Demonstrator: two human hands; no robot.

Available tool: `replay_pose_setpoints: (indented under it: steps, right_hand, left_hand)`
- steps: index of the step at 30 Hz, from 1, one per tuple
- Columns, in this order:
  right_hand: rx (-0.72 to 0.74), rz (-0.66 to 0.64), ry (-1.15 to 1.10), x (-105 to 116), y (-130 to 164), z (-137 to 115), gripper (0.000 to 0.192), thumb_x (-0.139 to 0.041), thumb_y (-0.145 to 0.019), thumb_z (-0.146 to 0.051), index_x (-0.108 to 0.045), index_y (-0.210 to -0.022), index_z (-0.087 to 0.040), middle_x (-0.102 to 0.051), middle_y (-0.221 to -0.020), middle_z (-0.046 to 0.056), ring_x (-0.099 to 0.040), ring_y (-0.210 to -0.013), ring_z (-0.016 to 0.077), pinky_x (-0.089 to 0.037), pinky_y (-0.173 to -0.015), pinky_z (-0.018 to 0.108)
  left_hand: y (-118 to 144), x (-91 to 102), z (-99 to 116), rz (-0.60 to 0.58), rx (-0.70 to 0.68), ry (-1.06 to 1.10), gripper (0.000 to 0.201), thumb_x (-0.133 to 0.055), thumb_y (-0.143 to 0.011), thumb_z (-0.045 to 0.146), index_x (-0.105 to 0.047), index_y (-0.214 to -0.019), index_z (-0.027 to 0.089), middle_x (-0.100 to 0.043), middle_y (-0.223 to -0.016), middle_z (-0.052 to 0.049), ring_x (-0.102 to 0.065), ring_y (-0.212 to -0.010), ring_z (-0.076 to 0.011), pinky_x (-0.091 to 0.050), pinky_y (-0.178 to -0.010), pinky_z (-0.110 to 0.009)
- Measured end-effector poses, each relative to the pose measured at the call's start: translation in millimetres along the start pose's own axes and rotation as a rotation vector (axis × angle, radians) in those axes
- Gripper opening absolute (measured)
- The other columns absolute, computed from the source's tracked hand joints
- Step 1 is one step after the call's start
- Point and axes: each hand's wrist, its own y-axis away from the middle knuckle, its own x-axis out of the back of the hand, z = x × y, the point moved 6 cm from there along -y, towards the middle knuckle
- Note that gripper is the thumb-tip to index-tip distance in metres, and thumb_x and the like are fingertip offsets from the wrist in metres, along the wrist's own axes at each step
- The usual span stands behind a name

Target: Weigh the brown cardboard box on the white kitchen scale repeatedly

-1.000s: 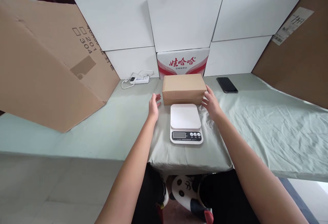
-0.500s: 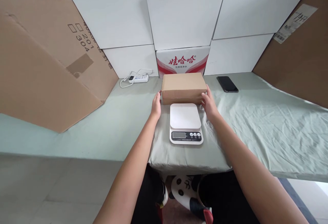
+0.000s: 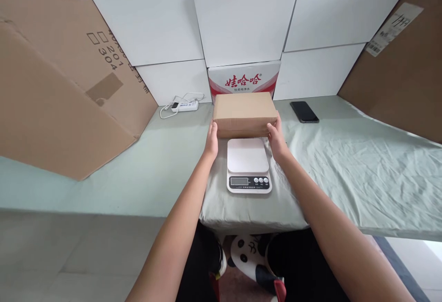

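A small brown cardboard box [image 3: 243, 111] is gripped at its two ends. My left hand [image 3: 211, 140] presses its left end and my right hand [image 3: 275, 138] presses its right end. The box looks slightly raised off the pale green tablecloth [image 3: 345, 164], just behind a white digital kitchen scale [image 3: 248, 164]. The scale's platform is bare and its display and buttons face me.
A black phone [image 3: 304, 111] lies right of the box. A white power strip with cord [image 3: 182, 106] lies to the left. White cardboard panels [image 3: 241, 21] and a red-printed carton [image 3: 243, 80] stand behind. Large brown cardboard sheets [image 3: 51, 95] lean at both sides.
My hands closed in from either side onto the ends of the brown box. The box has lifted a little from the cloth.
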Motion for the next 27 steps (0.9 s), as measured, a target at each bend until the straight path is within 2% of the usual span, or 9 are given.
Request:
replay_pose_setpoints:
  steps: [3,5,8,13,18,23,27]
  right_hand:
    - [-0.017,0.046,-0.042,0,5,-17,0.099,-0.059,-0.094,-0.077,-0.009,-0.176,-0.052,-0.015,-0.192,-0.011,-0.015,-0.180,0.0272,-0.020,-0.147,0.055]
    - [0.018,0.031,-0.032,-2,11,-30,0.100,-0.059,-0.095,-0.078,-0.007,-0.176,-0.051,-0.015,-0.192,-0.010,-0.016,-0.180,0.0266,-0.022,-0.147,0.054]
    - [0.048,0.043,-0.016,-2,28,-47,0.098,-0.059,-0.096,-0.077,-0.011,-0.176,-0.049,-0.020,-0.191,-0.007,-0.020,-0.179,0.0266,-0.025,-0.147,0.054]
    - [0.055,0.062,-0.010,-5,65,-70,0.092,-0.059,-0.098,-0.074,-0.021,-0.176,-0.043,-0.039,-0.184,0.001,-0.032,-0.174,0.0300,-0.030,-0.145,0.059]
    - [0.063,0.074,-0.035,-11,99,-84,0.090,-0.060,-0.099,-0.069,-0.023,-0.176,-0.040,-0.040,-0.183,0.004,-0.034,-0.173,0.0322,-0.029,-0.145,0.062]
    - [0.006,0.096,-0.009,-12,132,-87,0.082,-0.060,-0.102,-0.067,-0.027,-0.173,-0.042,-0.032,-0.187,0.002,-0.030,-0.175,0.0323,-0.024,-0.146,0.063]
    - [-0.023,0.103,-0.018,-11,145,-90,0.075,-0.061,-0.102,-0.064,-0.033,-0.167,-0.041,-0.039,-0.183,0.004,-0.038,-0.171,0.0333,-0.030,-0.144,0.063]
  left_hand:
    - [8,-2.2,20,0.005,-0.074,-0.014,0.075,-0.041,-0.108,0.073,-0.050,-0.169,0.032,-0.043,-0.185,-0.001,-0.028,-0.177,-0.0245,-0.026,-0.143,-0.039]
    - [17,-3.8,30,0.005,-0.107,-0.022,0.074,-0.041,-0.108,0.074,-0.051,-0.168,0.033,-0.043,-0.185,0.001,-0.027,-0.177,-0.0244,-0.026,-0.143,-0.038]
    - [35,-3.8,39,0.006,-0.122,-0.018,0.073,-0.042,-0.107,0.076,-0.054,-0.166,0.035,-0.045,-0.183,0.001,-0.027,-0.177,-0.0254,-0.027,-0.143,-0.038]
    - [68,1.9,44,-0.006,-0.141,-0.012,0.074,-0.049,-0.103,0.080,-0.056,-0.164,0.037,-0.052,-0.179,0.000,-0.027,-0.177,-0.0277,-0.028,-0.143,-0.040]
    - [100,9.2,45,0.042,-0.160,-0.028,0.080,-0.048,-0.101,0.084,-0.057,-0.163,0.034,-0.051,-0.180,-0.004,-0.031,-0.176,-0.0284,-0.029,-0.143,-0.042]
    - [132,11.8,39,0.087,-0.128,-0.028,0.084,-0.042,-0.102,0.086,-0.050,-0.169,0.034,-0.043,-0.184,-0.006,-0.028,-0.177,-0.0282,-0.029,-0.143,-0.043]
    - [143,9.2,47,0.078,-0.160,-0.015,0.084,-0.044,-0.102,0.085,-0.049,-0.170,0.035,-0.042,-0.185,-0.004,-0.024,-0.178,-0.0286,-0.028,-0.143,-0.042]
